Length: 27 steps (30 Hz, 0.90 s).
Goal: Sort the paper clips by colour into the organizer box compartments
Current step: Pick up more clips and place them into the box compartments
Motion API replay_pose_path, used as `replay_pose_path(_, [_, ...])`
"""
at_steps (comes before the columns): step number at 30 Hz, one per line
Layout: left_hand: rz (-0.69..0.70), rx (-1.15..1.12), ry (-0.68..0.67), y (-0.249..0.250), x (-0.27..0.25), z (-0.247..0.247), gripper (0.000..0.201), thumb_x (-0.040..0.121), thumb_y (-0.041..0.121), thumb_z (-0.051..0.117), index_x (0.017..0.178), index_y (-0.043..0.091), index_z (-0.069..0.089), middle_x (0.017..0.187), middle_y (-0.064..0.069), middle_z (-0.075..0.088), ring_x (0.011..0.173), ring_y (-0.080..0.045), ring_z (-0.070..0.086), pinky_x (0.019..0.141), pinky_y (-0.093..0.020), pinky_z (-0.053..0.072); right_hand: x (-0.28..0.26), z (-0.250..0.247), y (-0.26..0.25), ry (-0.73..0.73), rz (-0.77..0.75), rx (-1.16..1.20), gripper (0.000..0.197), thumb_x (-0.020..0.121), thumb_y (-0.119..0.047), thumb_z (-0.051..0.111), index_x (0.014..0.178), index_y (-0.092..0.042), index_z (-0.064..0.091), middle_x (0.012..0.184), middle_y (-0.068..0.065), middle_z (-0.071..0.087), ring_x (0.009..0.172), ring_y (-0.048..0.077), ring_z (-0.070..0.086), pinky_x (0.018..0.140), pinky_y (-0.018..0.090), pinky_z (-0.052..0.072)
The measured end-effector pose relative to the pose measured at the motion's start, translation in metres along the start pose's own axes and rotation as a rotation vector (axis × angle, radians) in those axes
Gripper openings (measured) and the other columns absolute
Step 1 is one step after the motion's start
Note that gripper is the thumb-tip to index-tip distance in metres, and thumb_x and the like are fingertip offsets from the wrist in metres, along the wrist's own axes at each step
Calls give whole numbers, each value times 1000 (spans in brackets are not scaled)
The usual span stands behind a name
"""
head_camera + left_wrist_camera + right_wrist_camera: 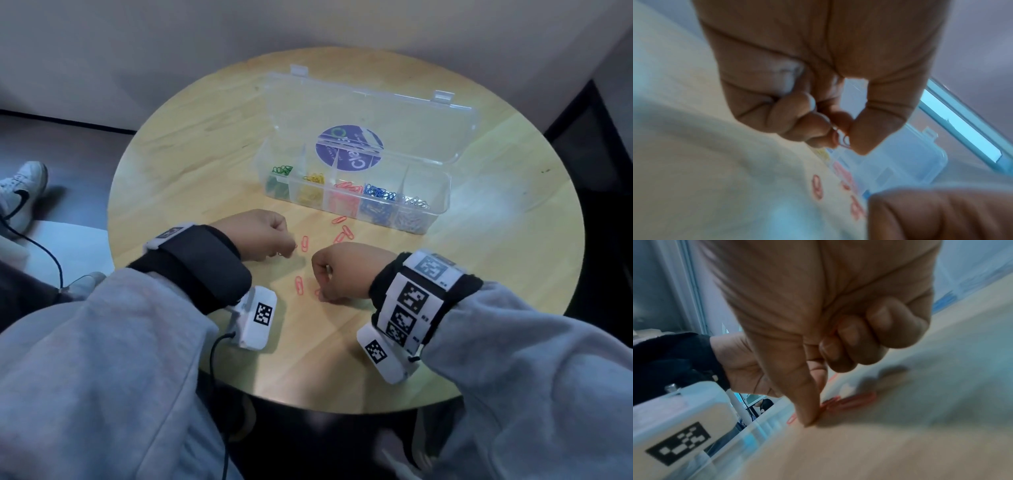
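in the head view, a clear plastic organizer box (356, 192) stands open in the upper middle of the frame on a round wooden table (191, 144), its lid (370, 113) tilted back and bearing a round purple sticker (349, 148). its five compartments run left to right: green paper clips (281, 170), yellow paper clips (314, 179), pink paper clips (347, 187), blue paper clips (378, 192) and silver paper clips (415, 202).

loose pink clips (343, 230) lie on the bare wood just below the box, between it and the two hands; one lies by the left hand's knuckles at (304, 244) and another lower down at (299, 285).

the left hand (265, 236), at centre left of the frame, is clenched with its fingertips drawn together. in the left wrist view the thumb and forefinger pinch a small wire clip (840, 138); it looks pinkish there, though the blur makes the colour uncertain.

the right hand (342, 270), at centre right, is curled knuckles-up with its fingertips down on the table. in the right wrist view its thumb tip (807, 417) presses against the wood beside a pink clip (851, 402), and a sliver of pink shows tucked between the palm and the curled fingers (851, 339). whether the clip at the thumb is actually gripped cannot be told.

both wrists wear black bands with white tagged camera blocks, over grey sleeves.
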<state>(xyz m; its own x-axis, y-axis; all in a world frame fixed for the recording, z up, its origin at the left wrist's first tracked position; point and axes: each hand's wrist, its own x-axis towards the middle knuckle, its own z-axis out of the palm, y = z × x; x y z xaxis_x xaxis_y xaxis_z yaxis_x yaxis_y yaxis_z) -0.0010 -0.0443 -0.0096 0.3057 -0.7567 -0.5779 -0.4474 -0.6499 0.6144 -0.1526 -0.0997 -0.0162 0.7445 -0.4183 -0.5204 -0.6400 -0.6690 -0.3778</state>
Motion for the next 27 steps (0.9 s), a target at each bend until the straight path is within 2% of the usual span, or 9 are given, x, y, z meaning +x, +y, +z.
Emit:
replay_pose_path(3, [6,-212,21,-1,-1,0,38,81,-5,60,56,15,39,50,-1,48,54,-16,34,50,-24,27,-1,1,1,9,-9,58,15,83,-20,65,85,-21,51,101,0,62,90,22,59,64,25,43])
replay_pose_path(5, [12,-292,24,-1,-1,1,35,83,-7,55,59,14,41,56,-4,49,54,-14,36,48,-19,30,-1,1,1,2,-29,54,13,83,-18,65,84,-22,53,109,2,65,96,22,61,63,24,43])
replay_pose_path(10, [-16,-513,-17,2,-3,1,30,87,-11,38,75,12,53,63,-4,45,48,-10,39,36,-11,32,2,-2,3,-79,-3,-70,15,79,-10,63,71,-19,54,72,-4,56,72,17,51,52,22,37])
replay_pose_path(13, [-27,-602,-96,2,-4,1,30,88,-7,34,77,10,57,64,-4,45,43,-7,44,38,-12,35,0,-5,7,-108,53,-51,15,75,-10,62,66,-19,54,75,-2,61,68,16,53,56,24,42])
replay_pose_path(17, [3,-737,-186,4,-7,-2,30,91,-1,32,78,8,58,64,-3,55,44,-6,53,42,-12,43,-8,-20,15,-113,46,186,15,75,-12,62,65,-19,53,69,-2,62,60,14,53,58,25,44])
replay_pose_path(19, [21,-680,-197,7,-7,-1,29,91,-1,35,78,8,59,63,-3,58,44,-6,53,41,-12,42,-11,-27,21,-101,38,352,19,78,-9,62,64,-17,51,65,1,59,59,17,53,58,23,44])
replay_pose_path(22, [45,-275,-161,7,-6,4,26,88,-3,46,76,15,60,66,0,51,39,-3,39,40,-12,31,-13,-32,33,-100,53,629,26,81,5,57,64,-12,46,59,5,56,53,17,49,51,23,42])
replay_pose_path(24, [65,13,-185,5,-7,8,23,86,0,55,79,21,62,60,8,52,40,-3,38,45,-15,31,-14,-33,40,-90,75,737,27,83,11,51,67,-10,45,58,5,55,49,14,48,45,21,40])
replay_pose_path(27, [63,205,-213,4,-11,16,18,81,10,67,85,26,63,50,13,52,45,2,48,59,-22,36,-13,-34,45,-93,111,836,24,86,12,44,77,-9,51,61,7,50,49,14,46,42,18,41])
